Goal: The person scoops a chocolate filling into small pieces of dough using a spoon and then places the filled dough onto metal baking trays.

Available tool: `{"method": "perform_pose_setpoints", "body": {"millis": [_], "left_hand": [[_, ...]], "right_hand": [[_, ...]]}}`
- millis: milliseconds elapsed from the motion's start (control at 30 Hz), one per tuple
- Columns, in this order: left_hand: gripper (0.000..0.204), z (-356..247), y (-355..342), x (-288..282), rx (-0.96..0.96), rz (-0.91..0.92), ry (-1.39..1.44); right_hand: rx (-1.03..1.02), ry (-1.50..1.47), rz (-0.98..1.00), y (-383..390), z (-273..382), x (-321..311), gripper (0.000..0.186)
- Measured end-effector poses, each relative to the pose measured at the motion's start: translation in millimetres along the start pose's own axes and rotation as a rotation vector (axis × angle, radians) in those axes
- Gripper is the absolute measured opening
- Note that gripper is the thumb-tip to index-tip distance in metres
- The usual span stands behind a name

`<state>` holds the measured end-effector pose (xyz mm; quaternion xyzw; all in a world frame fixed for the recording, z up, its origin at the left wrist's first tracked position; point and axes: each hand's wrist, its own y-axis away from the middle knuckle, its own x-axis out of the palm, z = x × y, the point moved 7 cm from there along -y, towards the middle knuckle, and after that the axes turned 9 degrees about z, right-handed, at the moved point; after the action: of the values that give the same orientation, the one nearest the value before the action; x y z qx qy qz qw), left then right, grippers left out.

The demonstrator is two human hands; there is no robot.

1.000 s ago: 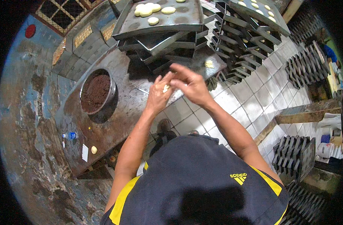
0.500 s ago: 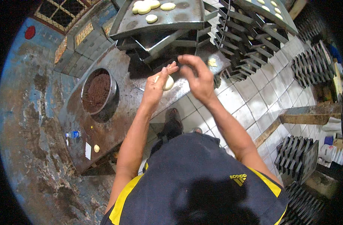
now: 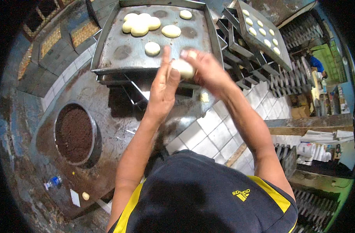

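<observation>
A pale round piece of dough [image 3: 184,66] is between my left hand [image 3: 165,87] and my right hand [image 3: 210,72], just above the front edge of a metal tray [image 3: 107,58]. My left thumb presses against the dough with the fingers pointing up; my right fingers curl round its other side, blurred by motion. On the tray lie a flower-shaped cluster of dough [image 3: 140,24], an oval piece [image 3: 171,32] and small rounds [image 3: 152,48]. A round metal pot of dark brown crumbly filling [image 3: 75,134] stands on the worktable [image 3: 45,163] at the left.
A tilted tray of dough rounds [image 3: 262,37] rests on racks at the upper right. A plastic bottle [image 3: 53,182], a small dough ball [image 3: 85,195] and a white card [image 3: 74,197] lie on the table. A person in blue [image 3: 318,64] is at the far right. A wooden beam [image 3: 309,125] crosses the right.
The view has tilted up toward the trays. My hands have risen to the tray's front edge with the dough, and my right hand has closed in on it.
</observation>
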<state>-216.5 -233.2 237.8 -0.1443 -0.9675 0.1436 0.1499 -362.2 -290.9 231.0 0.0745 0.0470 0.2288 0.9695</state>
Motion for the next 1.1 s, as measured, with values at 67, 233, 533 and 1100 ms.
{"method": "perform_pose_setpoints", "body": {"millis": [67,233,533,1100], "left_hand": [[0.081,-11,-13,-25,0.112,-0.054,-0.039],[0.064,-20,-7,-95,0.112,-0.118,-0.159],[0.056,-15,-6,-146,0.028,-0.180,-0.225],[0.026,-33,71,-70,0.080,-0.430,-0.403]], "right_hand": [[-0.121,0.442,-0.303,-61,21,-62,0.038],[0.034,1.530,-0.171,-181,-24,-126,0.046],[0.044,1.276,0.078,-210,-42,-136,0.065],[-0.222,1.456,0.240,-228,14,-80,0.032]]}}
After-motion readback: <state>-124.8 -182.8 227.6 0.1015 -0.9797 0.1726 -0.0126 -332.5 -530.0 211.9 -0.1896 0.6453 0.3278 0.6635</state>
